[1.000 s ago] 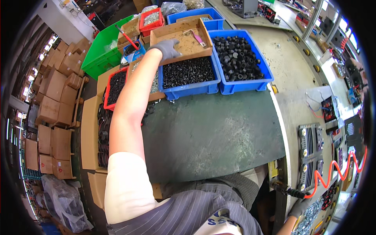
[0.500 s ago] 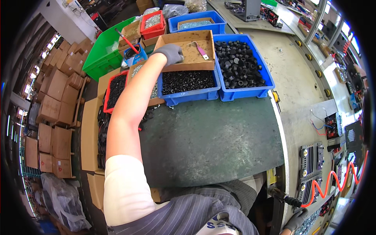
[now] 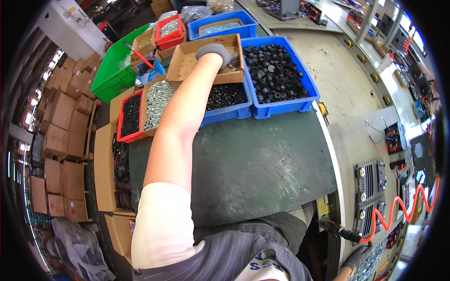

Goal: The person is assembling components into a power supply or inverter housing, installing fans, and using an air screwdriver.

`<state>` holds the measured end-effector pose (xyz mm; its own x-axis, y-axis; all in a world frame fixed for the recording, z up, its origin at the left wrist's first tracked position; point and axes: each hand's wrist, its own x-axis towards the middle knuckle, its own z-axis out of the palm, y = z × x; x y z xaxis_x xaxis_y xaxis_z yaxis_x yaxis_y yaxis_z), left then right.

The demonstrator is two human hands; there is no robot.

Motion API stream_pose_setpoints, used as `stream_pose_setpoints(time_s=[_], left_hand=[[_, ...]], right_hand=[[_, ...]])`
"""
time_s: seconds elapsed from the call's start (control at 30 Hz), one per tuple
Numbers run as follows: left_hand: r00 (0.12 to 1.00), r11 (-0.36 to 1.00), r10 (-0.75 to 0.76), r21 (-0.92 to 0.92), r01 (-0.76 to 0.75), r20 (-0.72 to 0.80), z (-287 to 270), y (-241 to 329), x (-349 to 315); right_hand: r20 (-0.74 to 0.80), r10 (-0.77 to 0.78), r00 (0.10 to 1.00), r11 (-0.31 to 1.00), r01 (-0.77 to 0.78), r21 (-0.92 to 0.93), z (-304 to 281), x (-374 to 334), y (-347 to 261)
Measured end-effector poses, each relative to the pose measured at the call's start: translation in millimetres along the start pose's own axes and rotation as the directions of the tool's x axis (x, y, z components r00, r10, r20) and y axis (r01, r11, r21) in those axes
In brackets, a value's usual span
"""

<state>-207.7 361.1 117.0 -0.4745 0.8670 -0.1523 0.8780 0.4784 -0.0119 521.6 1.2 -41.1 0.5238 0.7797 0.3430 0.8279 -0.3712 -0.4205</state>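
My left hand (image 3: 214,52), in a grey glove, reaches down into a shallow cardboard tray (image 3: 183,61) that rests on a blue bin of small black screws (image 3: 227,97). Its fingers are hidden under the back of the hand. A bit of the pink-handled tool's metal (image 3: 234,66) shows beside the glove; whether I grip the tool cannot be seen. At the lower right, my right hand (image 3: 358,257), also gloved, is by a heap of silver screws (image 3: 370,264). Its fingers are too small and dark to read.
A blue bin of black caps (image 3: 276,75) stands right of the tray. Silver screws (image 3: 158,100) and a red bin of black screws (image 3: 130,117) lie left. An air screwdriver (image 3: 340,230) with a coiled red hose (image 3: 398,206) juts over the bench's right edge.
My left hand has moved from the tray's left side to its right, over the pink-handled tool, which is now mostly covered. My right hand has shifted slightly upward. The view has turned a little.
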Motion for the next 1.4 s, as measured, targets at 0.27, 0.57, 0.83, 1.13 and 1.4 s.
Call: stream_pose_setpoints(time_s=[0.27, 0.57, 0.83, 1.13, 1.4], left_hand=[[0.999, 0.853, 0.009, -0.521, -0.03, -0.043, 11, -36, 19], [0.803, 0.419, 0.538, -0.745, -0.52, -0.257, -13, 72, -122], [0.417, 0.224, 0.847, -0.491, -0.842, -0.329, 49, 235, -233], [0.34, 0.202, 0.911, -0.466, -0.861, -0.235, 79, 315, -293], [0.273, 0.22, 0.945, -0.27, -0.937, -0.178, 84, 333, -312]], right_hand=[[0.42, 0.489, 0.764, 0.221, -0.575, 0.788, -12, 31, 41], [0.57, 0.28, 0.773, -0.046, -0.582, 0.812, -1, 53, 23], [0.452, -0.113, 0.885, 0.683, -0.262, 0.682, -17, 82, -103], [0.435, -0.522, 0.734, 0.802, 0.25, 0.543, 45, 123, -159], [0.582, -0.578, 0.573, 0.809, 0.303, 0.504, 58, 134, -175]])
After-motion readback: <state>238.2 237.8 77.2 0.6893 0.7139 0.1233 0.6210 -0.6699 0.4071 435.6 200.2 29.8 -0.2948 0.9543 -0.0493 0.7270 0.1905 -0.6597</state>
